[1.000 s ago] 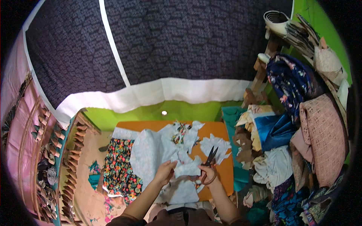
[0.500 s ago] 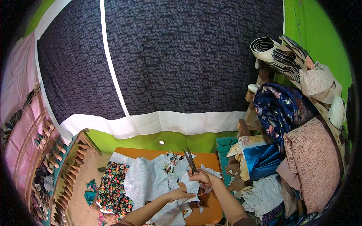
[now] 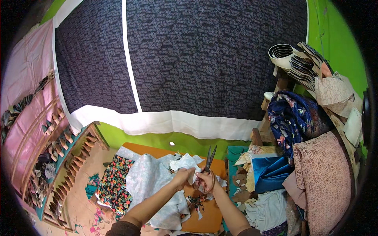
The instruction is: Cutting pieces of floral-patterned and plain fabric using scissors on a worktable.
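My right hand is closed round the brown handles of a pair of scissors. Their dark blades point away from me, slightly apart. Close beside it, my left hand pinches a pale cut piece of fabric above the table. Under my left forearm lies a larger pale-backed cloth. At its left a black floral fabric with red and orange flowers shows. Small floral scraps lie near my right wrist, on the orange tabletop.
A teal surface with brown and cream scraps adjoins the table's right side. Farther right are blue satin cloth, white cloth and a pink lace-patterned roll. Wooden racks of shoe lasts stand at left. Scraps litter the floor.
My left hand has moved away from me and lifted the fabric piece. My right hand has turned the scissors, whose blades now lean right instead of left. The whole view has shifted slightly.
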Available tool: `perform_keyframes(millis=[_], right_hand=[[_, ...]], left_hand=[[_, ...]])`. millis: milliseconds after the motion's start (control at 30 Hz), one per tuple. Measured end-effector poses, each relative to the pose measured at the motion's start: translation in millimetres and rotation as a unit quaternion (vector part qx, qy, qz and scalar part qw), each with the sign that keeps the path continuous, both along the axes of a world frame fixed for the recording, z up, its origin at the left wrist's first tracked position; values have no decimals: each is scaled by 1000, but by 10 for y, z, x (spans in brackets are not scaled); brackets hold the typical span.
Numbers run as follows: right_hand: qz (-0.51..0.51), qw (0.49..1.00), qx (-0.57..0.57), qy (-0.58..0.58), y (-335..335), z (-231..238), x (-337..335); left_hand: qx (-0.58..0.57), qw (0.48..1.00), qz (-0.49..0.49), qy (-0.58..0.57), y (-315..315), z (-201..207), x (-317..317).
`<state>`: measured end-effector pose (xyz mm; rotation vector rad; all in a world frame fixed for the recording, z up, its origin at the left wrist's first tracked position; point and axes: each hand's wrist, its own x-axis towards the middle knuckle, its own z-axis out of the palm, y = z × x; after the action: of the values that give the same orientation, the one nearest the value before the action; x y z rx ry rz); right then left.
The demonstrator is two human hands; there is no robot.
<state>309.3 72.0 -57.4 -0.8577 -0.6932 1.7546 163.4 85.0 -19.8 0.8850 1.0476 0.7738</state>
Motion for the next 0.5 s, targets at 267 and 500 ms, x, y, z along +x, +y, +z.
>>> perform_keyframes(millis=[267, 500], right_hand=[[-55, 989, 44, -128, 101, 301, 249], [-11, 981, 155, -113, -69, 564, 354]], left_hand=[[76, 996, -38, -27, -72, 197, 94], [184, 969, 110, -126, -77, 612, 335]])
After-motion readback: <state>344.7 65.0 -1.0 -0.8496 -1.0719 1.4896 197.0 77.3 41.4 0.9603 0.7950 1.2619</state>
